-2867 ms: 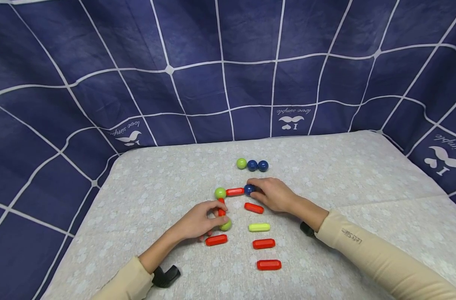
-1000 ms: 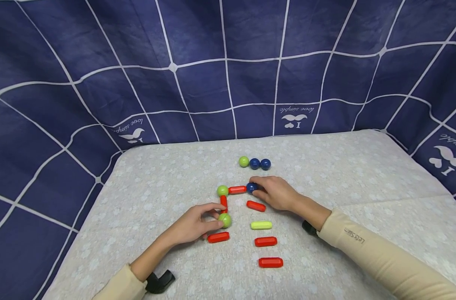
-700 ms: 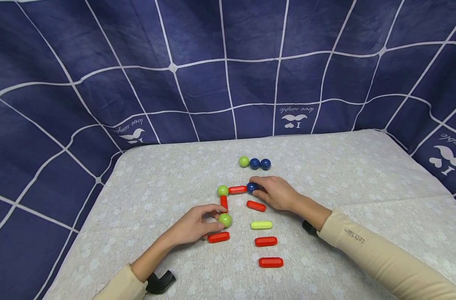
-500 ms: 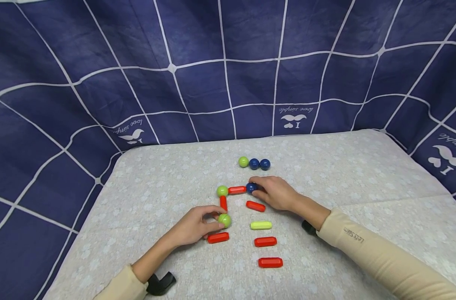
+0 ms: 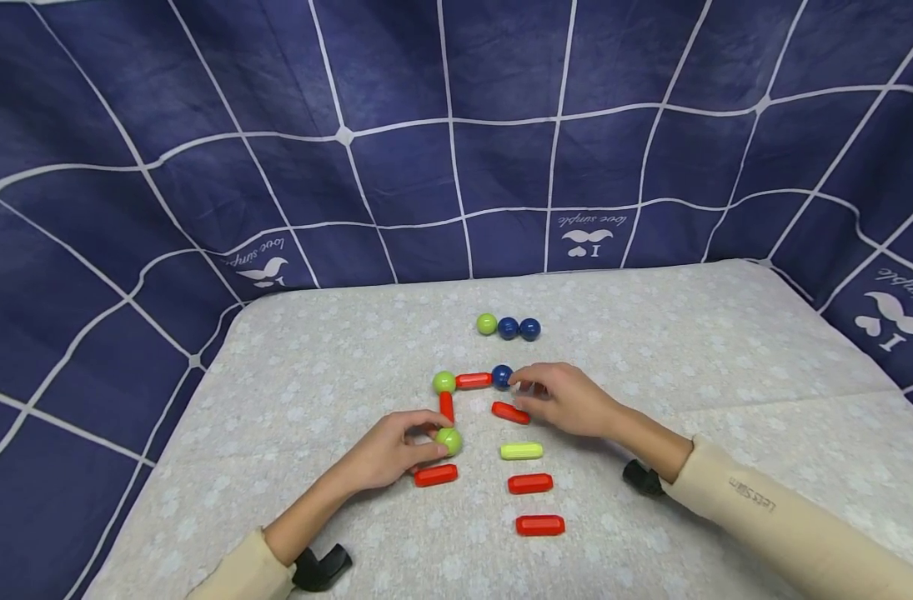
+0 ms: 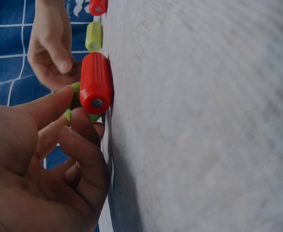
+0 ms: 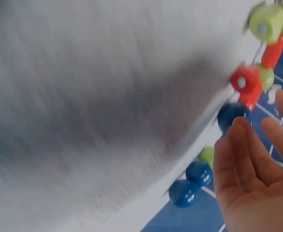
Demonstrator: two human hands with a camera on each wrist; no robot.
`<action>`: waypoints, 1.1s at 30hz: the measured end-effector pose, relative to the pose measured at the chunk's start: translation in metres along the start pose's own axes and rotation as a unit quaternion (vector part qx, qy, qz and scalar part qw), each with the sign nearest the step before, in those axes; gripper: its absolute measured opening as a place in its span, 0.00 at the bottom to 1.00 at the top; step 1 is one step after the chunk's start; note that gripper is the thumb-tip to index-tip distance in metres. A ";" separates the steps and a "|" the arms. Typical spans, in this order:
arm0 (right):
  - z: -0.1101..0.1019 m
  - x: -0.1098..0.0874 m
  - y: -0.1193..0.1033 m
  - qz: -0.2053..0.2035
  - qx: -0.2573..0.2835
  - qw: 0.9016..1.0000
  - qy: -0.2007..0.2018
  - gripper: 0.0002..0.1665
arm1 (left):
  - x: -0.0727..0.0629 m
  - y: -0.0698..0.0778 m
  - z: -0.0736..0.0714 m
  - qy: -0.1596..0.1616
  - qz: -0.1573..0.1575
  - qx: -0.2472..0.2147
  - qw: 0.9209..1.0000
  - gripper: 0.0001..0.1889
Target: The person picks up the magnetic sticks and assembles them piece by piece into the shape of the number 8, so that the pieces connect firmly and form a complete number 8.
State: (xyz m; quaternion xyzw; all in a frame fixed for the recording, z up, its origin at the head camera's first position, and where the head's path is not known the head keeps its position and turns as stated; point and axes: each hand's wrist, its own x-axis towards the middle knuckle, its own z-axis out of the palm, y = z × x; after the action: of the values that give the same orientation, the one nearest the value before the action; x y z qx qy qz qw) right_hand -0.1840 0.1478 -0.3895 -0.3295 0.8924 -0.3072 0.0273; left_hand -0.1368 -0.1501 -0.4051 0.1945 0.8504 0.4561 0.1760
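In the head view my left hand (image 5: 390, 450) pinches a green ball (image 5: 450, 442) between thumb and fingers. A red magnetic rod (image 5: 446, 407) runs from that ball to a corner green ball (image 5: 444, 382). From there another red rod (image 5: 473, 381) leads to a blue ball (image 5: 501, 377). My right hand (image 5: 569, 402) is just right of the blue ball, with fingers loosely bent and holding nothing. Its thumb lies close to a loose red rod (image 5: 509, 412); contact is unclear. In the right wrist view the fingertips overlap the blue ball (image 7: 231, 116).
A green ball (image 5: 486, 324) and two blue balls (image 5: 519, 329) sit in a row farther back. Loose on the cloth (image 5: 313, 358) lie a yellow-green rod (image 5: 521, 451) and red rods (image 5: 530, 483), (image 5: 540, 525). One more red rod (image 5: 436, 475) lies by my left hand.
My right hand has let go of the blue ball and moved right and toward me. My left hand has shifted from the red rod onto the green ball at its near end.
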 end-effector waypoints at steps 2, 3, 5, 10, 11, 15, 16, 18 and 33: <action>0.003 -0.005 0.000 0.000 0.004 1.000 -0.012 0.15 | 0.001 0.000 0.000 0.000 0.002 0.002 1.000 0.14; 0.004 -0.007 0.000 -0.003 0.004 1.000 -0.015 0.15 | 0.001 0.000 0.001 -0.001 0.002 0.001 1.000 0.14; 0.007 -0.008 0.001 -0.006 0.000 1.000 -0.020 0.14 | 0.002 -0.001 0.001 -0.002 0.002 -0.001 1.000 0.14; 0.010 -0.008 0.003 -0.011 -0.005 1.000 -0.026 0.13 | 0.002 -0.001 0.001 -0.004 0.000 -0.002 1.000 0.14; 0.010 -0.008 0.003 -0.010 -0.005 1.000 -0.027 0.12 | 0.002 -0.001 0.000 -0.004 -0.001 -0.003 1.000 0.14; 0.010 -0.009 0.002 -0.004 -0.009 1.000 -0.020 0.13 | 0.002 -0.002 0.000 -0.004 0.001 -0.002 1.000 0.14; 0.010 -0.010 0.002 -0.004 -0.009 1.000 -0.016 0.13 | 0.002 -0.002 0.000 -0.004 0.002 -0.001 1.000 0.14; 0.010 -0.013 0.000 -0.006 -0.005 1.000 -0.008 0.13 | 0.002 -0.002 0.000 -0.005 0.003 0.000 1.000 0.14; 0.014 -0.041 -0.020 -0.037 0.012 0.999 -0.021 0.08 | 0.002 -0.002 0.000 -0.009 0.000 -0.015 1.000 0.15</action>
State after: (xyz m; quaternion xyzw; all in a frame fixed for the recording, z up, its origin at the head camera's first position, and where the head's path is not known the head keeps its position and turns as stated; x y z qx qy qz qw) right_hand -0.1370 0.1533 -0.3952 -0.3686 0.8750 -0.3113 0.0385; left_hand -0.1393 -0.1502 -0.4070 0.1959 0.8416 0.4673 0.1871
